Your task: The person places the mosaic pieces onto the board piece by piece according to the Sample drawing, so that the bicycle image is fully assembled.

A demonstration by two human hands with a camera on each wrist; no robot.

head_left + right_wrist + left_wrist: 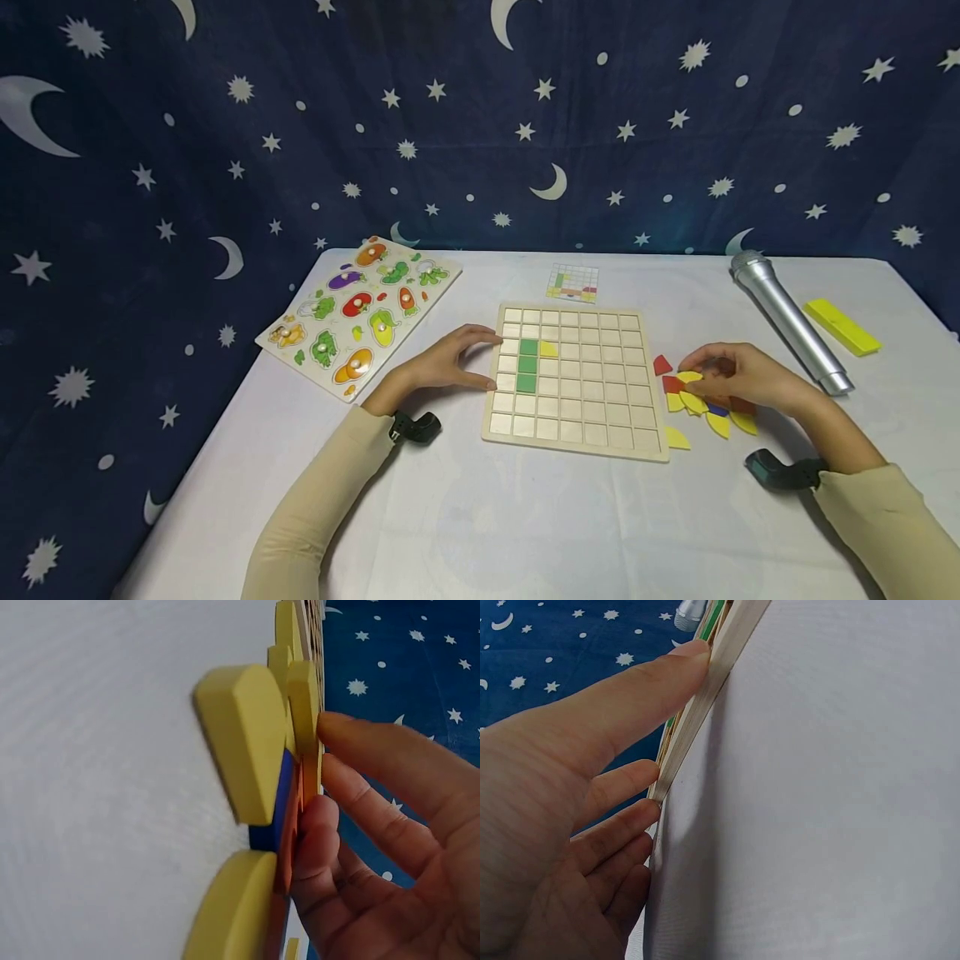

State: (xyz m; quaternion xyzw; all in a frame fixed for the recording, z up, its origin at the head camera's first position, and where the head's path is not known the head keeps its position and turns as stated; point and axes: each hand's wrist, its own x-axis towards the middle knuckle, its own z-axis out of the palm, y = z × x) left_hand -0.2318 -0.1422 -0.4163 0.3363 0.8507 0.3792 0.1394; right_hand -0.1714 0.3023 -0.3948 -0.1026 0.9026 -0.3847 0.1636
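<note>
A square wooden grid board [577, 408] lies on the table, three green squares [528, 364] in one column and a yellow quarter-round piece [549, 349] beside the top one. My left hand [446, 360] touches the board's left edge, thumb and fingers spread apart, as the left wrist view also shows. Right of the board, my right hand [738, 375] reaches over a loose pile of flat shapes, its fingertips on a yellow piece [304, 705]. Around them lie more yellow pieces [244, 742], a blue piece [717, 410] and red pieces [662, 365]. The palm hides part of the pile.
Behind the board lies a small pattern card [573, 283] with a coloured grid. A vegetable puzzle board [358, 317] is at the back left. A silver microphone [791, 325] and a yellow block [842, 327] lie on the right. A starry dark blue cloth [480, 125] hangs behind the table.
</note>
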